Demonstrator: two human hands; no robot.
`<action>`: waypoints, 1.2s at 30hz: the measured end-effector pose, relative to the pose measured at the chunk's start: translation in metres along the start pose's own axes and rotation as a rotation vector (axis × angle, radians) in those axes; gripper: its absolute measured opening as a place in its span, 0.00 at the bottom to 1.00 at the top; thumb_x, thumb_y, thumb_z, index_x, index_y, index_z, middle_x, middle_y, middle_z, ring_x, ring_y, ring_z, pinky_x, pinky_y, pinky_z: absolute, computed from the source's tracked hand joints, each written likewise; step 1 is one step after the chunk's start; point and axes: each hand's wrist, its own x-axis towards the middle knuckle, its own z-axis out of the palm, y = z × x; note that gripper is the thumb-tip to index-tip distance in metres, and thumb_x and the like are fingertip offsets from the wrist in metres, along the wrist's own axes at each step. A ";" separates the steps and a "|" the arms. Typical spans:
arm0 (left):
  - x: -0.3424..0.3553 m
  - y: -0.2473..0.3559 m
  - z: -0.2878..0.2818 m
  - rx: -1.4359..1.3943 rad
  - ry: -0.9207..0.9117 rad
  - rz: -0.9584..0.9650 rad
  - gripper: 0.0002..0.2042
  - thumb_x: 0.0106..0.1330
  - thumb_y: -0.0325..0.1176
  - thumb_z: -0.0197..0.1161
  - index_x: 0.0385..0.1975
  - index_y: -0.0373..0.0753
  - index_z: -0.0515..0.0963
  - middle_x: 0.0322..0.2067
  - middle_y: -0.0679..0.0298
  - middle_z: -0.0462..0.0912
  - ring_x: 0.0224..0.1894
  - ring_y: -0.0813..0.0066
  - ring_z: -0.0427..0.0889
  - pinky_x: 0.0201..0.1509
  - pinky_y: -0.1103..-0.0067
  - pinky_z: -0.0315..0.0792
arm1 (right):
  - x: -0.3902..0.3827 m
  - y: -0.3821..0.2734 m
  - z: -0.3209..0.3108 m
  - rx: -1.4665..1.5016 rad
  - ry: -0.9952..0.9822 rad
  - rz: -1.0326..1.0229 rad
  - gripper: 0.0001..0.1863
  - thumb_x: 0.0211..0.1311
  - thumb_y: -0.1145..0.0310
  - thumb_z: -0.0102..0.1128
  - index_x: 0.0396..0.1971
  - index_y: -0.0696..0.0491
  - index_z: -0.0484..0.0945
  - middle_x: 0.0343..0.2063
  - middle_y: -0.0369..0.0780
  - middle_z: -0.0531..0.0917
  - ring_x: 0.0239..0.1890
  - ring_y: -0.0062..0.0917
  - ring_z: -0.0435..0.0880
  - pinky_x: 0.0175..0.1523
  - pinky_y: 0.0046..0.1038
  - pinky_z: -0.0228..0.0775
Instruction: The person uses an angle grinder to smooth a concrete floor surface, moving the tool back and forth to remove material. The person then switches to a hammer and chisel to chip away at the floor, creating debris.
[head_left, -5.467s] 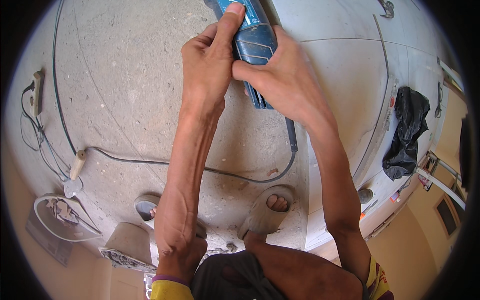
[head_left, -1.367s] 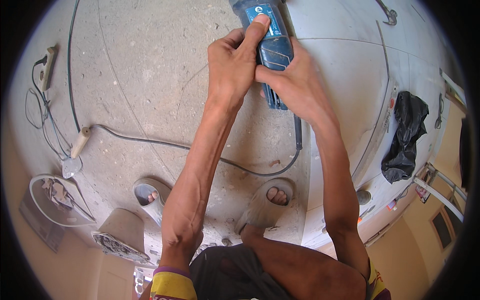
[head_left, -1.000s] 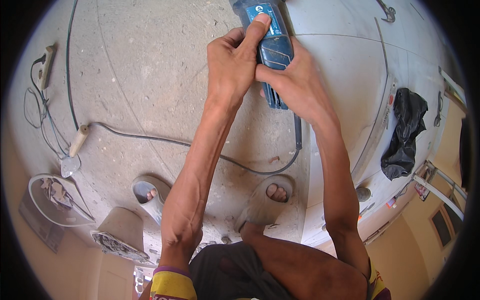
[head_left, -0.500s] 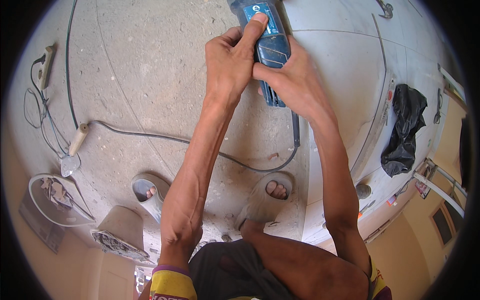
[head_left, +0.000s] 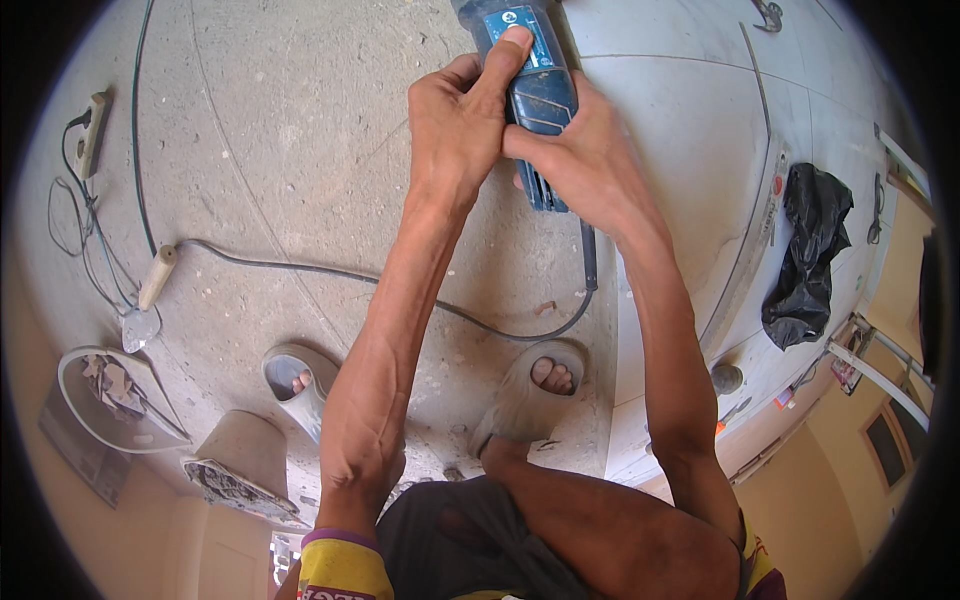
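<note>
At the top middle I hold a blue angle grinder point(head_left: 541, 98) with both hands. My left hand point(head_left: 455, 125) wraps its body from the left, with the thumb lying along the top by the label. Further back, my right hand point(head_left: 585, 155) grips the rear of the casing, its thumb across the top. The tool's front end runs out of the picture, so any disc is hidden. A dark power cord point(head_left: 440, 305) leaves the back of the grinder and loops left across the rough concrete floor point(head_left: 300, 130). The grinder lies over the edge between concrete and pale tiles point(head_left: 680, 130).
To the left are a power strip point(head_left: 91, 135), a wooden-handled trowel point(head_left: 150, 290), a bucket of broken pieces point(head_left: 120, 400) and a mortar bucket point(head_left: 240, 460). On the right tiles lie a long metal straightedge point(head_left: 745, 255), a black plastic bag point(head_left: 808, 255) and a hammer point(head_left: 768, 15).
The grinder and both hands have shifted very slightly left in the view. The grip of both hands looks the same.
</note>
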 end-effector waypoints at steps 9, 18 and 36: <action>-0.003 0.004 0.001 0.036 0.002 -0.019 0.30 0.76 0.57 0.77 0.36 0.26 0.92 0.30 0.57 0.92 0.32 0.77 0.86 0.39 0.76 0.80 | -0.002 0.006 0.000 0.030 -0.007 0.000 0.31 0.53 0.60 0.82 0.52 0.65 0.83 0.36 0.47 0.91 0.36 0.34 0.93 0.45 0.38 0.86; -0.005 0.001 0.002 0.020 0.008 -0.005 0.30 0.76 0.58 0.76 0.36 0.27 0.92 0.30 0.57 0.92 0.32 0.76 0.86 0.39 0.76 0.80 | -0.004 0.005 0.000 0.004 0.001 -0.006 0.32 0.53 0.60 0.82 0.52 0.65 0.82 0.36 0.48 0.91 0.37 0.35 0.93 0.46 0.38 0.86; -0.013 -0.001 0.002 0.035 -0.003 -0.030 0.30 0.77 0.57 0.76 0.40 0.26 0.93 0.33 0.56 0.93 0.34 0.75 0.88 0.41 0.75 0.82 | -0.011 0.006 -0.001 0.001 -0.005 0.004 0.33 0.53 0.59 0.82 0.53 0.66 0.82 0.38 0.49 0.91 0.39 0.35 0.93 0.48 0.39 0.86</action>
